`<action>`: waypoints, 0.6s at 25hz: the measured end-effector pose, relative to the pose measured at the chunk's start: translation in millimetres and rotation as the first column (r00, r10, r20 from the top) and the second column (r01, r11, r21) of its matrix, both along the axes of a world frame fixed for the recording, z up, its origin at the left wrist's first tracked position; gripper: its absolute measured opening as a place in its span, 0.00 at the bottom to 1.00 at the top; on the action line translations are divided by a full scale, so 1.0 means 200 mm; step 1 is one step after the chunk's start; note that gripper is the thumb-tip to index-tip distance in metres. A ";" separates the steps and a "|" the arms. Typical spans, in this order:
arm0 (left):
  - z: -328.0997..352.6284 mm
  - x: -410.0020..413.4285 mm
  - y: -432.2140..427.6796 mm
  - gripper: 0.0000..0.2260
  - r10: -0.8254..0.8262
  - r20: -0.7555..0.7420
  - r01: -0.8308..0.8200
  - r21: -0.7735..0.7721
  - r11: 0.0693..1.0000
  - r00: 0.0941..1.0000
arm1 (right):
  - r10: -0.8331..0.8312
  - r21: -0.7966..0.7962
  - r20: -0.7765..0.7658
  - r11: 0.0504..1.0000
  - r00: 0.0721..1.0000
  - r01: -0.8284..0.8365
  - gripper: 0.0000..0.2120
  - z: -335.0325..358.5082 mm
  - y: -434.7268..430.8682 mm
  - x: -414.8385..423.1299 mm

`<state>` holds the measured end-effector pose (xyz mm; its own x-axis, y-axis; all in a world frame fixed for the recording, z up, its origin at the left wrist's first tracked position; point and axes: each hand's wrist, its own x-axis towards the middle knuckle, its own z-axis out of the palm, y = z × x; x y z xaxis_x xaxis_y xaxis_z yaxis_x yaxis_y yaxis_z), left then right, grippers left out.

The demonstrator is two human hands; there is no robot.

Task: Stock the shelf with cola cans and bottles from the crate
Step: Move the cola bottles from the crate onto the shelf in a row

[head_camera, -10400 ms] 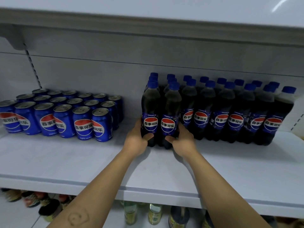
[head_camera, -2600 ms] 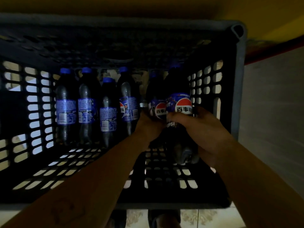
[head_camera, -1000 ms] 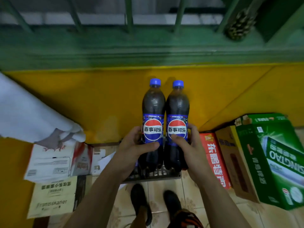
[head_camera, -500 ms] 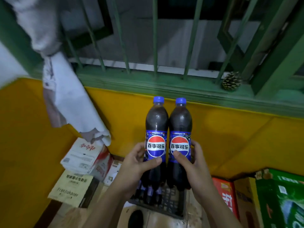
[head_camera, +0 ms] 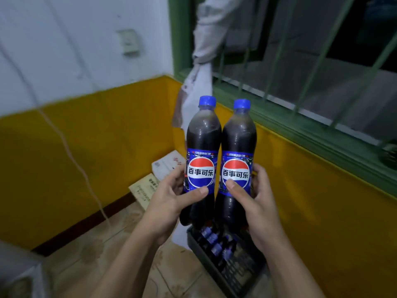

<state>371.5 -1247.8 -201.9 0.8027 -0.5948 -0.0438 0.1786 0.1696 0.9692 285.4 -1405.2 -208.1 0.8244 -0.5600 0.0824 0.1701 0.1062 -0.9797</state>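
Note:
Two dark cola bottles with blue caps and blue labels stand upright side by side in the air in front of me. My left hand (head_camera: 169, 196) grips the left bottle (head_camera: 203, 138) at its label, thumb across the front. My right hand (head_camera: 255, 198) grips the right bottle (head_camera: 238, 143) the same way. Below them on the tiled floor sits the dark plastic crate (head_camera: 240, 274), with several more bottles (head_camera: 214, 244) lying visible inside. The shelf is out of view.
A yellow and white wall corner lies ahead on the left, with a thin cable (head_camera: 71, 151) hanging down it. A green barred window (head_camera: 300, 67) is on the right, a pale cloth (head_camera: 199, 82) draped from it. Cardboard boxes (head_camera: 154, 179) lie in the corner.
The view has swung left, from the window toward the wall corner. Both hands keep their grip on the two bottles, which now sit higher above the crate.

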 end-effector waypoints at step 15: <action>0.14 -0.51 1.80 0.22 0.542 0.169 -0.553 0.021 0.833 0.823 | 0.636 -0.085 0.020 0.770 0.771 -0.632 0.30 0.15 1.68 0.04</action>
<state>269.7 -888.2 -173.1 0.9952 -0.0552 0.0803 -0.0725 0.1312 0.9887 293.2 -1070.2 -178.8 0.9844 0.0974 0.1463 0.1321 0.1385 -0.9815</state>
